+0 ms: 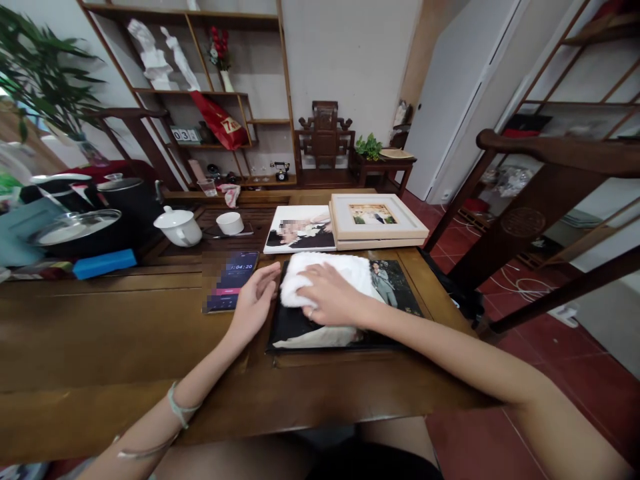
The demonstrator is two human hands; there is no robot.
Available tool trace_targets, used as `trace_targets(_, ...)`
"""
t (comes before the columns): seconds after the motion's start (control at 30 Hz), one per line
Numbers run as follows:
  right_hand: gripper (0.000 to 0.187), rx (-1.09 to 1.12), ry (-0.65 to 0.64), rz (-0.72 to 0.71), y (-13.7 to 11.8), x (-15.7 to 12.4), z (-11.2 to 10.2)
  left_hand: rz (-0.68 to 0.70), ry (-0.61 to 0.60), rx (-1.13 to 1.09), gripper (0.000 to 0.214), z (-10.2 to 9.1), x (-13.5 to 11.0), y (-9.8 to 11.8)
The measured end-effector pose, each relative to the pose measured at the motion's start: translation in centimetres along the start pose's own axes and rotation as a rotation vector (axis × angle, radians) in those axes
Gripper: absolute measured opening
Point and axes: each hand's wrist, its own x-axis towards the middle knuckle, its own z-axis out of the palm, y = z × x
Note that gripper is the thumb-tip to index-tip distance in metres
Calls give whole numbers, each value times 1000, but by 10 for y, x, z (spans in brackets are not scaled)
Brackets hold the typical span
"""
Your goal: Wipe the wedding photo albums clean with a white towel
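A dark photo print (395, 293) lies flat on the wooden table (100, 347) in front of me. A white folded cloth (330, 270) rests on it. My right hand (330, 297) lies on the cloth, fingers curled over it and pressing it onto the print. My left hand (255, 300) rests at the print's left edge, fingers stretched out and touching that edge. A phone (231, 280) with a lit timer screen lies just left of my left hand.
Behind the print lie another photo print (300, 230) and stacked framed pictures (377, 223). A white teapot (177, 227), a cup (230, 223), dark pots with lids (75, 227) and a blue box (105, 263) stand at left. A wooden chair (550, 200) stands right of the table.
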Motion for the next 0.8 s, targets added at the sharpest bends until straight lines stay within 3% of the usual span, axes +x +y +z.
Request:
trace_targets(0.1,25,33,-39,-171,-29,-8,-5,-51,71,-136,34,-3,3,-2)
trace_targets(0.23,15,98,-107,-259,-51,-55,-20,-193,104,-225,38,-3,3,0)
trace_targets(0.37,14,103,-81,-79,-39,-107,-27,-390,102,-330,37,-7,5,14)
trace_targets(0.47,10,31,-4,96,-25,-126,-23,-536,90,-458,33,-11,7,25)
trace_targets(0.53,12,-24,50,153,-22,-127,-18,-614,67,-535,28,-14,9,30)
trace_targets(0.7,41,-98,85,150,-35,-100,-13,-688,24,-666,17,-21,13,30)
trace_targets(0.8,37,-130,65,133,-46,-81,-13,-685,56,-668,22,-23,13,28)
